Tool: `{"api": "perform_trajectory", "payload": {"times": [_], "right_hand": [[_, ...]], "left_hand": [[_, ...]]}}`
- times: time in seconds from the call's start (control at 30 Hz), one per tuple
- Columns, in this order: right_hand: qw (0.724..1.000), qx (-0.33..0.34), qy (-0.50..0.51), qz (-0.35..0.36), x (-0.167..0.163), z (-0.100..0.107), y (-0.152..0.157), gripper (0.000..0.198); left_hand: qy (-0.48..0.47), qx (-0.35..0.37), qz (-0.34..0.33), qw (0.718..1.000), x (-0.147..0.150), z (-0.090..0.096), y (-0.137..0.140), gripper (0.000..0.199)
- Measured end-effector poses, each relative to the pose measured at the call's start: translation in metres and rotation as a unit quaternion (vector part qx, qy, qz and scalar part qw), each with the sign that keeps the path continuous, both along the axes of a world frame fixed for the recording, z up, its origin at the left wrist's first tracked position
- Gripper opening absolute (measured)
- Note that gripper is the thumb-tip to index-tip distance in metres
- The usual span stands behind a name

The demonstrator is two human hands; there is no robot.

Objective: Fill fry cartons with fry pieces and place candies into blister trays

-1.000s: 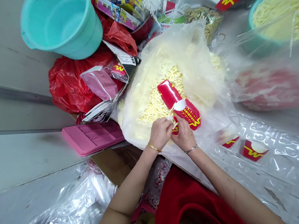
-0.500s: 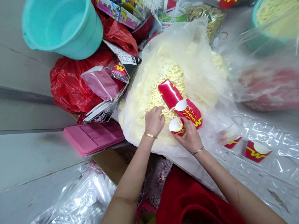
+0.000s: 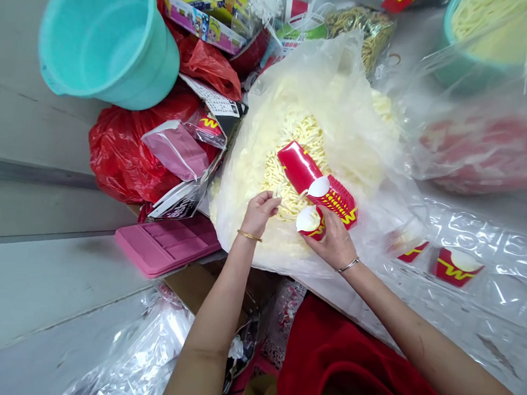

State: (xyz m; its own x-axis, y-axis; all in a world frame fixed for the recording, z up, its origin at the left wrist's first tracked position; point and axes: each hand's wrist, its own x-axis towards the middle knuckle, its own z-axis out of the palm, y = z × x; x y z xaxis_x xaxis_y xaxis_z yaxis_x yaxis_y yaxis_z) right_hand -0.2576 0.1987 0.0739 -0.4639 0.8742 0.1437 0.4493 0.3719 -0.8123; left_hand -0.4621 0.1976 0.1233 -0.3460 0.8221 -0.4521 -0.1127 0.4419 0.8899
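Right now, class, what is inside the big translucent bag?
Pale, fry-like pieces show in the middle; stacked red cartons hide what's beneath, and cloudy plastic blurs the sides.

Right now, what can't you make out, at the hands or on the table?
All in the head view:
Left hand: whether it pinches anything; too small.
Carton: its lower part; hidden by the right hand.
Teal tub: its far rim; cut off by the top edge.
Red items: what they are; blurred, behind plastic.

Held carton [image 3: 310, 223] partly hidden; teal tub [image 3: 453, 61] cut off.
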Motion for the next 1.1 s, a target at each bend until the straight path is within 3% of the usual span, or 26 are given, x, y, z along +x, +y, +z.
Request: {"api": "perform_trajectory", "payload": {"times": [0.1,0.2,0.27,0.33,0.4,0.47,0.53,0.6,0.67,0.73,0.87,0.93,1.1], "right_hand": [[1.0,0.007,-0.011,-0.005,-0.009,0.002,0.0,0.071],[0.999,0.021,-0.022,0.01,-0.014,0.002,-0.003,0.07],[0.999,0.03,-0.022,0.03,-0.013,0.001,-0.007,0.066],[0.999,0.032,-0.015,0.039,-0.01,-0.002,-0.012,0.062],[0.999,0.028,-0.006,0.035,-0.005,-0.005,-0.016,0.061],[0.999,0.024,-0.002,0.027,0.001,-0.007,-0.017,0.062],[1.0,0.018,0.001,0.02,0.006,-0.008,-0.016,0.065],[1.0,0.012,0.009,0.011,0.01,-0.008,-0.014,0.068],[1.0,0.01,0.014,0.001,0.014,-0.007,-0.013,0.068],[1.0,0.01,0.013,-0.008,0.017,-0.006,-0.013,0.068],[1.0,0.005,0.014,-0.012,0.023,-0.007,-0.015,0.07],[1.0,0.0,0.016,-0.016,0.026,-0.007,-0.016,0.069],[1.0,-0.006,0.018,-0.024,0.024,-0.005,-0.014,0.068]], "left_hand": [[-0.045,-0.018,-0.046,0.998,0.014,0.015,-0.007,0.023],[0.134,-0.043,-0.132,0.981,0.035,0.018,-0.013,0.017],[0.308,-0.046,-0.185,0.932,0.051,0.017,-0.017,0.014],[0.409,-0.035,-0.235,0.881,0.064,0.016,-0.021,0.014],[0.402,-0.015,-0.287,0.869,0.07,0.016,-0.025,0.013],[0.328,0.006,-0.31,0.892,0.068,0.017,-0.025,0.01],[0.274,0.021,-0.275,0.921,0.058,0.014,-0.022,0.009],[0.304,0.024,-0.218,0.927,0.046,0.005,-0.015,0.014],[0.383,0.02,-0.2,0.902,0.037,-0.01,-0.004,0.024],[0.437,0.017,-0.227,0.87,0.032,-0.027,0.007,0.029],[0.45,0.036,-0.268,0.851,0.032,-0.051,0.013,0.008],[0.437,0.051,-0.248,0.863,0.031,-0.051,0.007,0.004],[0.322,0.066,-0.098,0.939,0.027,-0.026,-0.012,0.02]]}}
